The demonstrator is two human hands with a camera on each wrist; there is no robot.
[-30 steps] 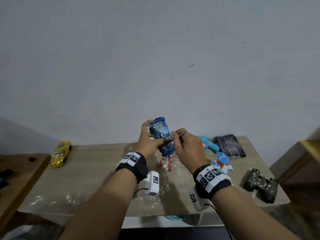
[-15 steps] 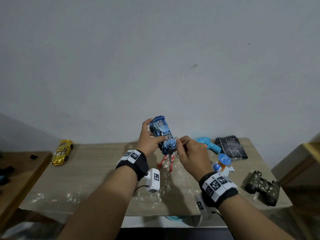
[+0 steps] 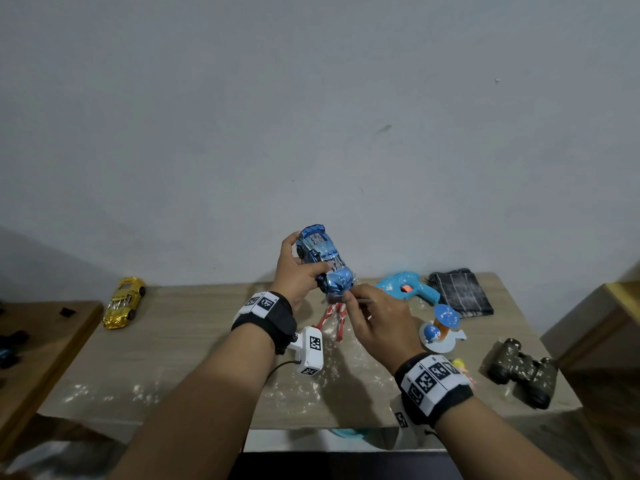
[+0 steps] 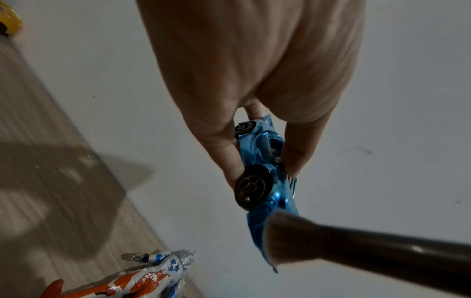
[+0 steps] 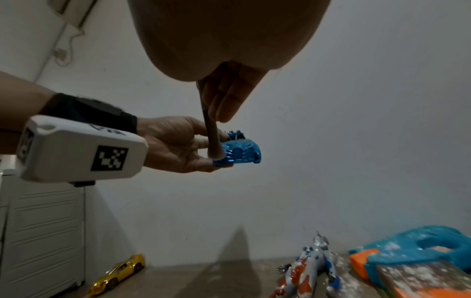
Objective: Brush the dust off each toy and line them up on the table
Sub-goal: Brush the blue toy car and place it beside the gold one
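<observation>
My left hand (image 3: 298, 271) holds a shiny blue toy car (image 3: 325, 258) up above the table, thumb and fingers pinching its sides (image 4: 265, 165). My right hand (image 3: 372, 317) grips a dark-handled brush (image 4: 331, 240), and the bristles touch the car's lower end (image 5: 216, 150). A gold toy car (image 3: 124, 301) sits alone at the table's far left. A dusty red, white and blue action figure (image 3: 333, 317) lies beneath my hands. Further right lie a dusty blue toy gun (image 3: 408, 289), a blue-and-white figurine on a round base (image 3: 440, 329) and camouflage binoculars (image 3: 523, 370).
White dust is scattered over the wooden table (image 3: 194, 348). A folded dark checked cloth (image 3: 459, 296) lies at the back right. A small yellow toy (image 3: 460, 364) peeks out beside my right wrist. Low wooden furniture (image 3: 38, 341) stands left, and more at the right (image 3: 609, 317).
My right hand and the brush have moved down along the blue car to its lower end. The left hand keeps the car raised in about the same spot.
</observation>
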